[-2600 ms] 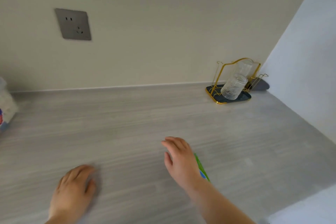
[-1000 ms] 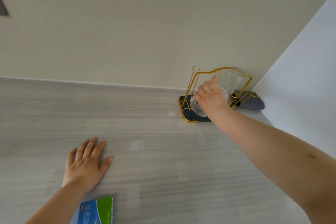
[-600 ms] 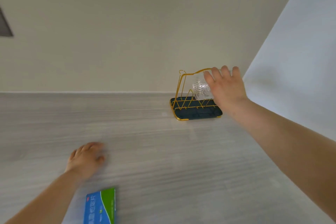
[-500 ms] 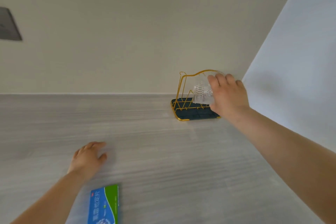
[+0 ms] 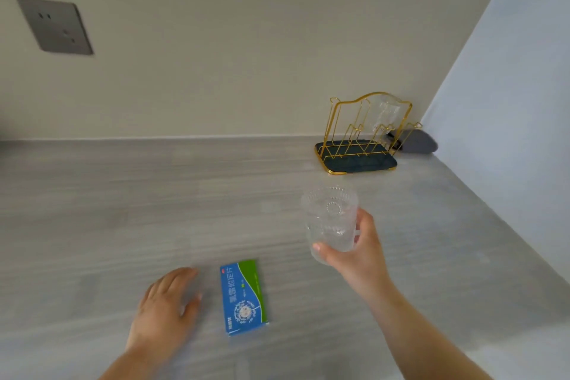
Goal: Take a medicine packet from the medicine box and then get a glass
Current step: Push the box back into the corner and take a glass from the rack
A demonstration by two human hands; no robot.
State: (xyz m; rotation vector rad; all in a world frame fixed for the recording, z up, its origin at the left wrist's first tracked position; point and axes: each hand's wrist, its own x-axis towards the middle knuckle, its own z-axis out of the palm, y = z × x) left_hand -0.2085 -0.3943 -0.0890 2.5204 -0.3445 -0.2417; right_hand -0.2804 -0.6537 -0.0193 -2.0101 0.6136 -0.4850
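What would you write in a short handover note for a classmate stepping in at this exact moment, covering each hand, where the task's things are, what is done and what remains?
Right hand: closed around a clear ribbed glass, held above the grey countertop, base towards the camera.
Left hand: empty, resting palm down on the countertop beside the medicine packet.
Medicine packet: blue and green, lying flat between the two hands.
Gold wire glass rack: in the far right corner, one more glass on it.
Medicine box: out of view.
Done: packet is out; glass is in hand.
Left: probably just set the glass down near the packet.
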